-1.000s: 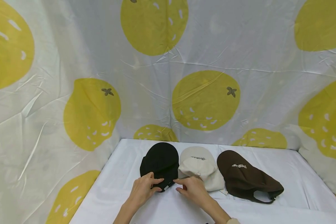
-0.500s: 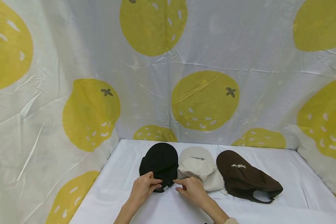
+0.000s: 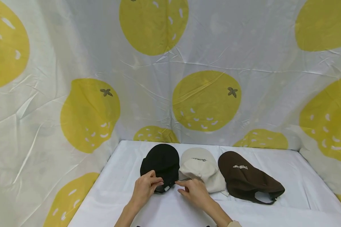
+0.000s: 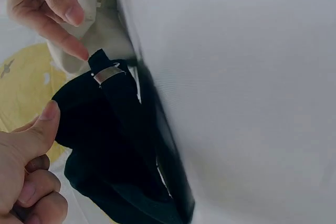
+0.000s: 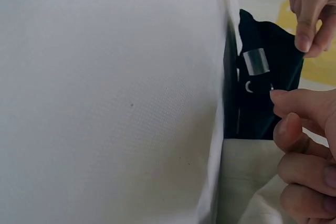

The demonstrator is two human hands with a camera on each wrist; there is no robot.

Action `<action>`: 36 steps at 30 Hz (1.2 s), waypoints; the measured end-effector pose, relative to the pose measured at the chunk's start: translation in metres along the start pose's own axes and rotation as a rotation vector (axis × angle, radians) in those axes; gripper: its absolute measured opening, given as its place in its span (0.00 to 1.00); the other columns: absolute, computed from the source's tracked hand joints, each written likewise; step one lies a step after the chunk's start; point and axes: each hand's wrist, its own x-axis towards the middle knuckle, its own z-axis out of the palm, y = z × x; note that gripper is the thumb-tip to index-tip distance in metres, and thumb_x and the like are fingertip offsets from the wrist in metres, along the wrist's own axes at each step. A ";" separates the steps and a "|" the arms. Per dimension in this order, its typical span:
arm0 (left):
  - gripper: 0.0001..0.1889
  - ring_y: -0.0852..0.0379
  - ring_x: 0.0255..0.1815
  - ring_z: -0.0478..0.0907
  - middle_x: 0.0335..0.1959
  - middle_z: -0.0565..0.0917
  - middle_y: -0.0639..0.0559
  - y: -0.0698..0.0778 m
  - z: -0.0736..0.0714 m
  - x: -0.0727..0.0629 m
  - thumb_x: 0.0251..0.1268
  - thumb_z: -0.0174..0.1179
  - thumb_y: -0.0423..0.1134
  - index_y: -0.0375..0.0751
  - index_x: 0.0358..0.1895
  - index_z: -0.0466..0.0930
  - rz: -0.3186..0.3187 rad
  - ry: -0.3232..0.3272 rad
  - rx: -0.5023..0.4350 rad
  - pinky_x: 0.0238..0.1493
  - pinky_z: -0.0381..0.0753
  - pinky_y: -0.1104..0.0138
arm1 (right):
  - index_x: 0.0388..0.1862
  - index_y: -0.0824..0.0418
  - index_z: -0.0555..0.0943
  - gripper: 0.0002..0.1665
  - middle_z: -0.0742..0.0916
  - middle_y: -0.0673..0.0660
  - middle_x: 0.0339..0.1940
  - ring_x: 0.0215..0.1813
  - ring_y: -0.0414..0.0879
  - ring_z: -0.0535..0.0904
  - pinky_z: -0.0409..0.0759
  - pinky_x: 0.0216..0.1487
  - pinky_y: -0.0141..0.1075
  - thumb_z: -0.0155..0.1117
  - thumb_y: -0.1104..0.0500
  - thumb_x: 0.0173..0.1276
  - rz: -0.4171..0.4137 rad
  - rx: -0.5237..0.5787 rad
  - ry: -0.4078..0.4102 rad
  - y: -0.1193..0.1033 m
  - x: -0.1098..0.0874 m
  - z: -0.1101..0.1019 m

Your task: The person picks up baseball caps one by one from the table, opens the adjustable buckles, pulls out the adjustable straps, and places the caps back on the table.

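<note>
A black cap (image 3: 162,160) lies at the left of a row of caps, its back strap and silver clasp (image 5: 256,61) towards me. My left hand (image 3: 144,187) pinches the cap's rear edge between thumb and index finger, its other fingers curled. My right hand (image 3: 194,191) reaches in from the right. Its straight index finger touches the cap's strap end (image 4: 97,59) or lies just beside it, with the thumb held apart from it. Beyond the right hand sits a cream cap (image 3: 200,167), partly hidden by that hand.
A dark brown cap (image 3: 248,179) lies to the right of the cream one, its strap opening facing me. White cloth (image 3: 290,189) covers the table. Behind and on the left hangs a white curtain (image 3: 147,94) printed with yellow fruit.
My left thumb and index finger have closed together and risen slightly at the black cap's edge. The right hand has barely moved. The head view has shifted a little.
</note>
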 end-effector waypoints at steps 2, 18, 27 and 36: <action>0.11 0.76 0.22 0.58 0.20 0.67 0.62 0.001 -0.001 0.003 0.38 0.82 0.29 0.40 0.30 0.94 0.022 0.020 -0.019 0.23 0.57 0.85 | 0.52 0.52 0.92 0.17 0.75 0.41 0.13 0.20 0.27 0.63 0.61 0.23 0.24 0.77 0.59 0.64 0.007 0.008 0.015 0.000 0.000 0.000; 0.10 0.74 0.22 0.63 0.21 0.70 0.61 0.026 -0.022 0.028 0.45 0.79 0.27 0.36 0.34 0.94 -0.001 0.013 -0.222 0.22 0.62 0.83 | 0.51 0.54 0.92 0.20 0.85 0.42 0.19 0.24 0.25 0.68 0.64 0.23 0.19 0.80 0.62 0.58 -0.088 0.103 0.232 0.002 -0.001 -0.009; 0.08 0.73 0.23 0.65 0.21 0.72 0.60 0.035 -0.034 0.037 0.49 0.77 0.25 0.36 0.34 0.94 -0.040 -0.003 -0.335 0.21 0.67 0.79 | 0.48 0.57 0.92 0.22 0.88 0.43 0.23 0.23 0.27 0.71 0.64 0.26 0.14 0.83 0.64 0.52 -0.296 0.048 0.380 0.002 0.001 -0.006; 0.05 0.71 0.22 0.64 0.20 0.72 0.59 0.040 -0.043 0.043 0.55 0.75 0.29 0.42 0.34 0.94 -0.092 -0.044 -0.396 0.22 0.68 0.76 | 0.43 0.56 0.92 0.18 0.84 0.42 0.20 0.21 0.29 0.71 0.65 0.26 0.13 0.84 0.65 0.50 -0.466 -0.054 0.497 -0.003 0.003 -0.012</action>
